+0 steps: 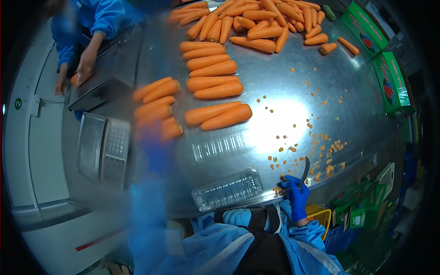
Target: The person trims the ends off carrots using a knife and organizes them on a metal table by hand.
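My right hand, in a blue glove, is closed around a small curved knife at the front edge of the steel table. My left hand, also gloved, is smeared by motion just below a column of carrots on the left; its fingers cannot be made out. Carrots in pairs lie in a second column beside it. A clear plastic tray rests near the table edge between my hands, and another clear tray sits behind it.
Loose carrots heap at the back, with a green cucumber beside them. Orange trimmings scatter around the knife. A scale stands left, below a co-worker's hands. Green cartons line the right; a yellow crate is below.
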Demonstrator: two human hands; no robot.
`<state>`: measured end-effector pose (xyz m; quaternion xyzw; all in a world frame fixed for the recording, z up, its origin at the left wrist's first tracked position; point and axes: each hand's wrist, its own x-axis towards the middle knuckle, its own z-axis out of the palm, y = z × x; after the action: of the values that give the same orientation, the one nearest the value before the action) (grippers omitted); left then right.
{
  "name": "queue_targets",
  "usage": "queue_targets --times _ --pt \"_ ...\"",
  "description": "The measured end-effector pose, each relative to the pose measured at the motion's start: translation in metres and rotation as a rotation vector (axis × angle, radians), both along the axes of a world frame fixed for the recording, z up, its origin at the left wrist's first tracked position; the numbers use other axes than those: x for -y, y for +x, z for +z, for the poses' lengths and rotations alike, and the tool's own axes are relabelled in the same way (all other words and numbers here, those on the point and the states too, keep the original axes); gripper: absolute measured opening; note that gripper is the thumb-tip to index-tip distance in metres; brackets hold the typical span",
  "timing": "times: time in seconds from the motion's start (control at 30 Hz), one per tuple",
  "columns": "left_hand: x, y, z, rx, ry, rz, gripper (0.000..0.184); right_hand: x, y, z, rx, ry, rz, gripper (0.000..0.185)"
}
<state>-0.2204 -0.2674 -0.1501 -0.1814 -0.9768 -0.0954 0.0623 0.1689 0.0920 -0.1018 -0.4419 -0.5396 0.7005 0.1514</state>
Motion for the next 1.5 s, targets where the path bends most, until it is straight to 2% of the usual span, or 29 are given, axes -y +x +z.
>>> queue_targets --times 0.07,0.17,0.27,0.5,0.53,0.63,0.77,0.83,0.87,0.97,1.17,1.23,1.3,1.37,1.47,1.5 --pt "-0.006 -0.030 -0.001 0.054 0.130 -0.056 0.095 0.001 -0.002 0.000 0.001 0.044 -0.002 0.021" --pt "-0.018 -0.072 -0.015 0.027 0.141 -0.030 0.092 0.005 -0.002 -0.003 0.031 0.120 -0.024 0.021" --pt "-0.035 -0.102 -0.016 -0.159 0.042 -0.054 0.091 0.007 -0.006 0.003 0.086 0.122 -0.046 0.021" --pt "-0.067 -0.190 -0.042 -0.242 0.223 -0.100 0.090 0.006 0.000 0.004 0.120 0.117 -0.053 0.020" --pt "-0.072 -0.194 -0.041 -0.270 0.091 -0.038 0.087 0.006 0.000 0.007 0.139 0.101 -0.047 0.020" --pt "-0.105 -0.179 -0.024 -0.268 0.016 0.128 0.078 0.007 -0.002 0.005 0.131 0.107 -0.056 0.020" --pt "-0.169 -0.080 0.020 -0.099 0.468 -0.495 0.067 0.007 0.000 0.008 0.126 0.148 -0.024 0.020" --pt "-0.188 -0.019 0.033 -0.075 0.418 -0.641 0.065 0.007 -0.001 0.009 0.125 0.148 -0.009 0.020" --pt "-0.193 0.000 0.036 -0.097 0.257 -0.632 0.066 0.007 0.000 0.007 0.116 0.149 -0.008 0.020" --pt "-0.195 0.006 0.014 0.012 0.065 -0.591 0.070 0.008 0.000 0.011 0.104 0.153 -0.006 0.020" --pt "-0.139 -0.014 0.021 0.086 0.022 -0.593 0.071 0.008 0.004 0.001 0.018 0.171 -0.007 0.020" --pt "-0.101 -0.022 0.012 0.158 0.199 -0.561 0.070 0.008 0.005 0.002 0.022 0.171 -0.005 0.020" --pt "-0.070 -0.044 0.019 0.172 0.134 -0.516 0.069 0.009 0.003 0.004 0.036 0.140 -0.014 0.020" --pt "-0.040 -0.070 0.031 0.136 -0.164 -0.455 0.068 0.009 0.003 0.002 0.024 0.173 -0.004 0.020" --pt "-0.008 -0.114 0.023 -0.069 -0.158 -0.490 0.067 0.009 0.005 0.000 0.035 0.182 -0.005 0.020" --pt "-0.004 -0.128 0.018 -0.036 -0.170 -0.401 0.067 0.009 0.006 -0.001 0.042 0.180 -0.010 0.020"
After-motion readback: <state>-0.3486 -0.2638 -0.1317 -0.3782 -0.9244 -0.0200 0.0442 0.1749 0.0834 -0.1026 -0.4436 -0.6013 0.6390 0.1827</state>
